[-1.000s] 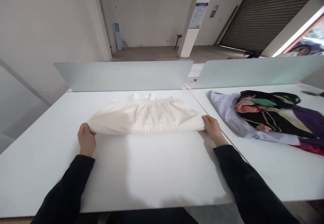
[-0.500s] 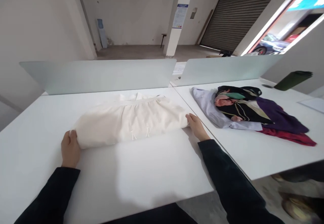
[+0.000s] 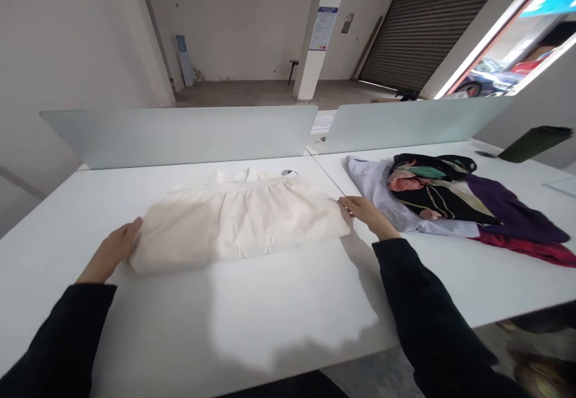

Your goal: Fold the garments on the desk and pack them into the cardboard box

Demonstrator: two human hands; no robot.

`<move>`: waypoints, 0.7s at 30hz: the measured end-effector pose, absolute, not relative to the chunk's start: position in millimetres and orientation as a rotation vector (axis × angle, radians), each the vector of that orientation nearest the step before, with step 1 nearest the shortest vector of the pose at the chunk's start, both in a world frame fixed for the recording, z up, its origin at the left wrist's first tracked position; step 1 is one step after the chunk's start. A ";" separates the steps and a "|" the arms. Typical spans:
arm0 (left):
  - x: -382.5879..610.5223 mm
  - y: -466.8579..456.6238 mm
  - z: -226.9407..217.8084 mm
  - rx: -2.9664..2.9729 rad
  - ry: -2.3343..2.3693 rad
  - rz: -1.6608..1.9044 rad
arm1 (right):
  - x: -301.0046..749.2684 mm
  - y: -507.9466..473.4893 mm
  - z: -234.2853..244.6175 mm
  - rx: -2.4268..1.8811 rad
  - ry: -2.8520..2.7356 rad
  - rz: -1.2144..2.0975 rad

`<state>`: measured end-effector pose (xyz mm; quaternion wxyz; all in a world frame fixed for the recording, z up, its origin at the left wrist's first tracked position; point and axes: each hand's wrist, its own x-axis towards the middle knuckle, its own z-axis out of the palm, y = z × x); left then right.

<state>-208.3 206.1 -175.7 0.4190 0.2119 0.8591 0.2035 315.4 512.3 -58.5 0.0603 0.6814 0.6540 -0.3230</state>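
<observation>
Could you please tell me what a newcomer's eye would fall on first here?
Probably the cream garment, lying on the white table between the left hand and the right hand. Next would come the colourful heap of clothes to its right, with its black, purple and red fabric. Beyond, the dark roller shutter stands out at upper right.

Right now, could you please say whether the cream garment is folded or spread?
Folded: the cream garment forms a thick band with a rounded near edge.

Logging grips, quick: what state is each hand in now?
Left hand: at the left end of the long folded cream cloth; grip cannot be told.
Right hand: closed, holding the cloth's right end.
</observation>
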 end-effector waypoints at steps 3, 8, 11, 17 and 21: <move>-216.1 255.0 -179.9 0.626 1.976 0.327 | 277.1 536.5 -73.5 1.959 2.011 -0.854; -207.6 311.8 -194.5 0.913 2.007 0.176 | 220.0 557.0 -111.9 1.896 1.985 -0.680; -209.5 323.4 -205.3 0.983 2.112 0.169 | 212.3 567.3 -127.4 1.927 2.063 -0.516; -215.7 339.5 -227.7 0.930 2.262 0.238 | 214.7 585.4 -142.3 2.055 2.181 -0.365; -203.1 342.2 -245.7 0.849 2.246 0.222 | 213.7 579.0 -154.3 1.966 1.987 -0.349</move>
